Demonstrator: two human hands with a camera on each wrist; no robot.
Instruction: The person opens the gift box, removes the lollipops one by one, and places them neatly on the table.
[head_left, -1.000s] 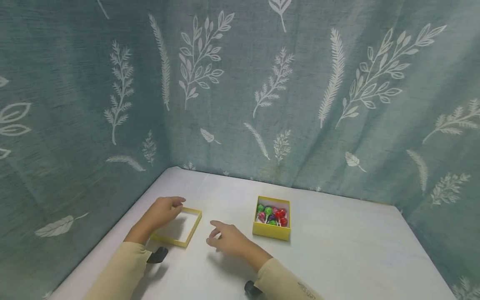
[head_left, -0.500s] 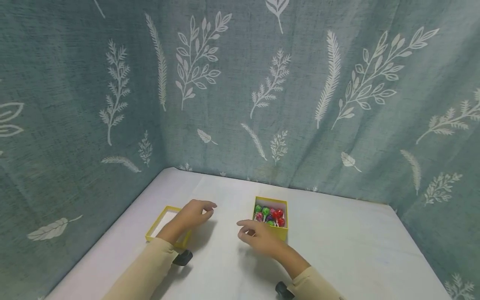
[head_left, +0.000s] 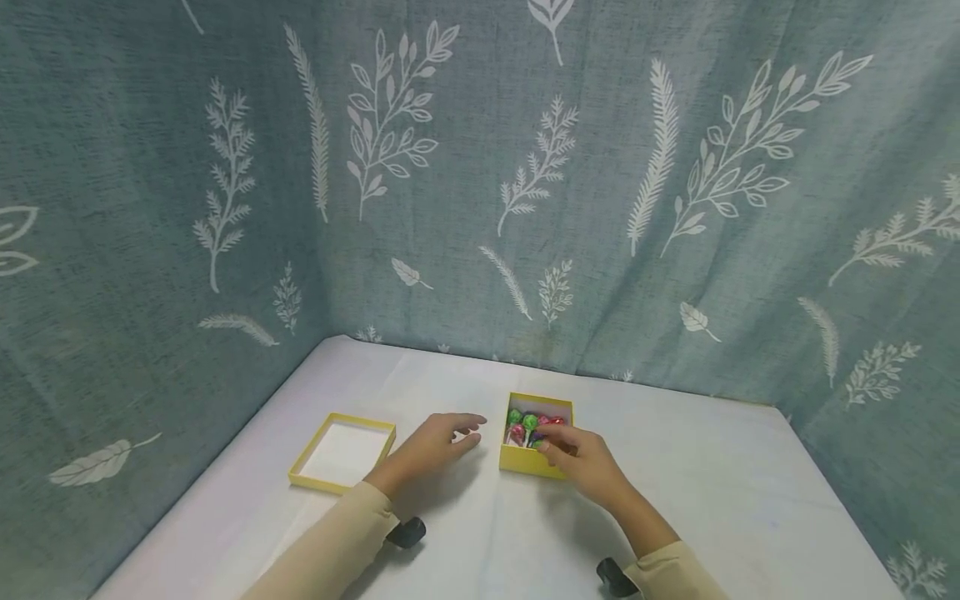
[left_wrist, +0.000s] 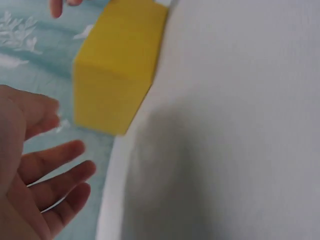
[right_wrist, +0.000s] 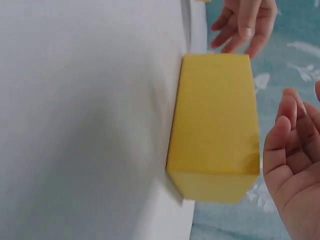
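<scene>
Your left hand (head_left: 437, 442) flanks the lower-centre box (head_left: 525, 461), right hand (head_left: 590, 462) above, fingers relaxed, empty; lollipops (head_left: 530, 422) presumably uncovered for reach.

Left grip (head_left: 435, 443) loose, right grip (head_left: 588, 460) half-curled

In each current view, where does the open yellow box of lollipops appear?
Head: yellow box below and slightly right of centre, right hand over its near right corner.
Left wrist: yellow box left of centre, towards the top; only outer walls visible.
Right wrist: yellow box right of centre, outer walls visible.
Shared landmark: teal leaf-print curtain.
</scene>
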